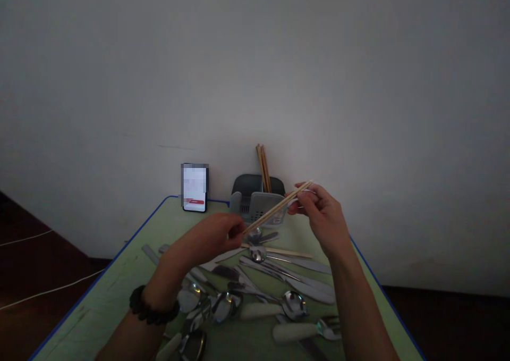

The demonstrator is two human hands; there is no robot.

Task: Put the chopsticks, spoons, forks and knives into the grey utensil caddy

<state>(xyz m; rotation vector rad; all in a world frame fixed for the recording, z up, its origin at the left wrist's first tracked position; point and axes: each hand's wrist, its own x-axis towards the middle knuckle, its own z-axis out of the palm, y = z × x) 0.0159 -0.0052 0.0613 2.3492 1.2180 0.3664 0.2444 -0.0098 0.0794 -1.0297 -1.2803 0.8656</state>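
Light wooden chopsticks (pixel 274 210) slant upward to the right between my two hands, above the table. My left hand (pixel 217 231) is closed around their lower end. At their upper end, my right hand (pixel 319 209) pinches them, with a bit of thin whitish material by the fingers. Just behind the chopsticks stands a grey utensil holder (pixel 266 204) with several brown chopsticks (pixel 263 167) upright in it. Below my hands lie loose spoons, knives and forks, among them a spoon (pixel 294 303) and a white-handled fork (pixel 297 332).
A phone (pixel 195 188) with a lit screen stands upright at the back left of the green table (pixel 131 268), which has a blue edge. The white wall (pixel 255 74) rises right behind the table. A thin white cable (pixel 51 291) runs at the left.
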